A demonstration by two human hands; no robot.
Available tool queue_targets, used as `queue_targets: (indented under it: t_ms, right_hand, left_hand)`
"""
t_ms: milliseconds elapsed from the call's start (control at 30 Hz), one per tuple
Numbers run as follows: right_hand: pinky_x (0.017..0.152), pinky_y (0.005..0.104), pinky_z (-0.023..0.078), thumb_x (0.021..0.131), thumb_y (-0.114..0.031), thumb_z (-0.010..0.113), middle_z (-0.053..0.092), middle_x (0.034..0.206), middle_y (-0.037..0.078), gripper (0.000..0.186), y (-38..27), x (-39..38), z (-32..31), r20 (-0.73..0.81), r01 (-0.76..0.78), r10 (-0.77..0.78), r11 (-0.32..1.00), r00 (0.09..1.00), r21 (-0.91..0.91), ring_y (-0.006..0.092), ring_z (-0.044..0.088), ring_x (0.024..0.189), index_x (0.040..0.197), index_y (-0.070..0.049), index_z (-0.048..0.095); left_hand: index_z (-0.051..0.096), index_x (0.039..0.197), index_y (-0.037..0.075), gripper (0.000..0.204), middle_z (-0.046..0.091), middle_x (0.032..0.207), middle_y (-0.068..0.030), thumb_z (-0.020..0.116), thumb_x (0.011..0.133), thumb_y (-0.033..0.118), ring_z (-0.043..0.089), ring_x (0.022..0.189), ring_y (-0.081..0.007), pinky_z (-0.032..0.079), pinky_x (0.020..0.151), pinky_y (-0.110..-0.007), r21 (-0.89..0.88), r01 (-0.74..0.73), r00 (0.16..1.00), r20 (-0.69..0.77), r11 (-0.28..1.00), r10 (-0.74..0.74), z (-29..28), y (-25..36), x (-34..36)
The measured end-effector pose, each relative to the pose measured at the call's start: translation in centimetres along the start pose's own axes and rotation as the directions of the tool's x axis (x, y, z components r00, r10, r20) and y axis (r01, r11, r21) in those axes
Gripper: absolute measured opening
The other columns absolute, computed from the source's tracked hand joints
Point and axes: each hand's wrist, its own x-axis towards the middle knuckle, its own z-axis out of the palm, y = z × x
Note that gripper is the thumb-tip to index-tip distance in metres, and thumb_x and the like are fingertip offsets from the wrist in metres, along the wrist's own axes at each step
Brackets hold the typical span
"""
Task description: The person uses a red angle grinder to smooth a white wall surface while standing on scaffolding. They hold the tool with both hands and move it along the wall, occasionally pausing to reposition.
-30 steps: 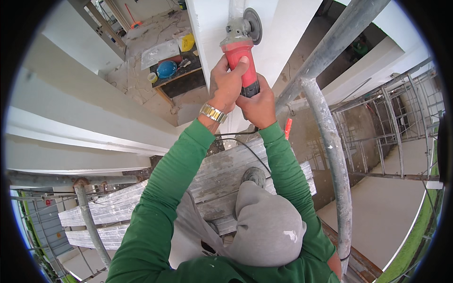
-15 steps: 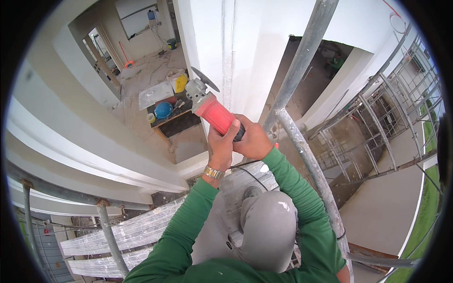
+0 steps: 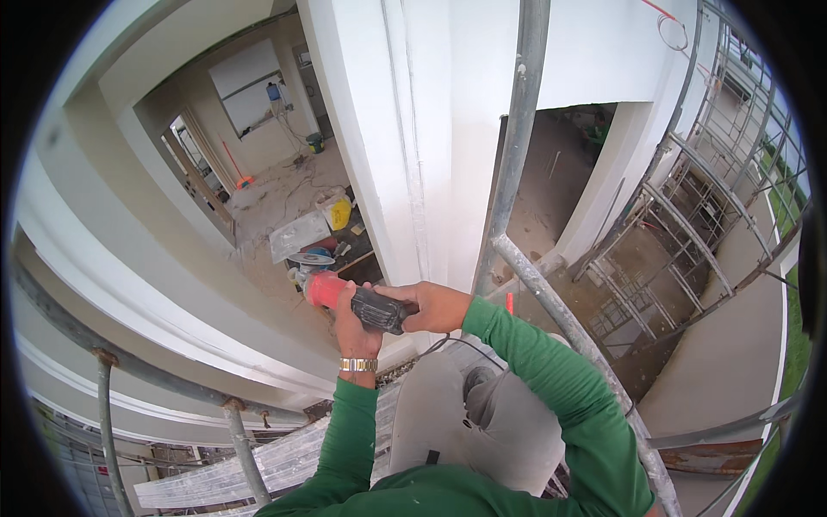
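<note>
Grinder [image 3: 326, 290]: gripping its middle with the left hand [image 3: 357, 329] and its dark rear end [image 3: 377, 310] with the right hand [image 3: 437, 308], swinging it down from before the white column [image 3: 431, 172] to the column's lower left, so seemingly keeping the disc [image 3: 310, 258] clear of that surface.

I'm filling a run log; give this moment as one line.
left hand: holds red grinder | right hand: grips its black end
</note>
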Motion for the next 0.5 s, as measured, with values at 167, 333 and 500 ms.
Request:
queue_targets:
  t_ms: [167,333,500]
  right_hand:
    - [0.087,0.0234,0.05,0.081,-0.001,0.063,0.068,0.123,0.006,0.083,-1.0,0.5,2.5,-0.05,0.043,-0.038,0.994,0.998,0.1,0.0086,0.061,0.103,0.159,-0.016,0.039]
    - [0.098,0.031,0.049,0.086,-0.007,0.069,0.067,0.129,0.014,0.082,-0.1,1.7,2.6,-0.024,0.067,-0.068,0.997,0.997,-0.029,0.0177,0.063,0.112,0.16,-0.012,0.035]
    - [0.109,0.039,0.046,0.091,-0.042,0.073,0.061,0.136,0.025,0.084,-2.2,-0.6,-4.1,0.193,0.011,0.067,0.926,0.979,-0.378,0.0373,0.06,0.126,0.159,-0.013,0.034]
  left_hand:
    - [0.056,0.109,0.008,0.029,0.065,0.1,-0.0085,0.073,0.092,0.024,0.067,0.093,-0.0225,0.058,0.088,-0.04,0.021,-0.029,0.999,-0.026,0.999,0.029,-1.9,1.8,0.6]
    - [0.056,0.111,0.008,0.03,0.064,0.098,-0.0089,0.073,0.09,0.022,0.066,0.09,-0.0238,0.058,0.088,-0.041,0.033,-0.04,0.999,-0.031,0.999,0.041,-3.4,2.2,2.0]
    - [0.057,0.103,0.008,0.023,0.064,0.095,-0.0098,0.071,0.091,0.022,0.065,0.086,-0.0267,0.057,0.087,-0.048,-0.057,-0.018,0.998,-0.057,0.998,0.015,-3.6,3.0,1.0]
